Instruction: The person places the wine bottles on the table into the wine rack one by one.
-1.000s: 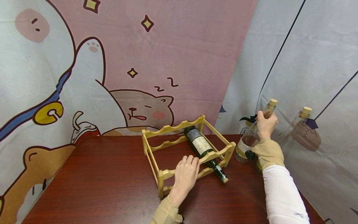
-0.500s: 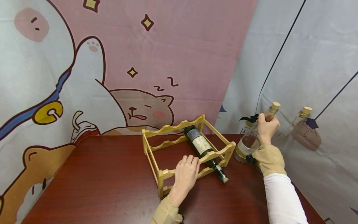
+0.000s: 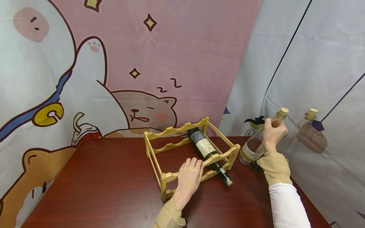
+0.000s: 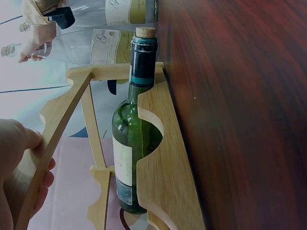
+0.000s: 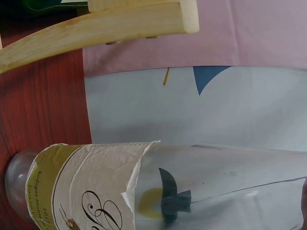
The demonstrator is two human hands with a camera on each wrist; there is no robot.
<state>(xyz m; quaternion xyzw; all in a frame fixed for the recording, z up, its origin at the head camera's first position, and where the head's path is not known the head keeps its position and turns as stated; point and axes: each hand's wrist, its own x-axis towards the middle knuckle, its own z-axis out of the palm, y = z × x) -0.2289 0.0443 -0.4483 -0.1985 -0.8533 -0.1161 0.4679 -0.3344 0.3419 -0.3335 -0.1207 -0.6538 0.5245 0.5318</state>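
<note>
On the clear bottle [image 5: 158,187] near the surface's far right corner, the label [image 5: 96,182] carries sideways print: "Bodegas Mon…" on its olive band, with a shorter line beneath it and a number that seems to begin "201". Its cream part bears a large, curly script letter. The second clear bottle [image 4: 86,12] has a similar script label, too small to make out. Print on the green bottle [image 4: 136,124] is unreadable. Beyond the surface's far edge, the printed cloth [image 3: 199,63] shows two Z's and a framed sign [image 3: 250,133] apparently starting "LI", partly covered.
</note>
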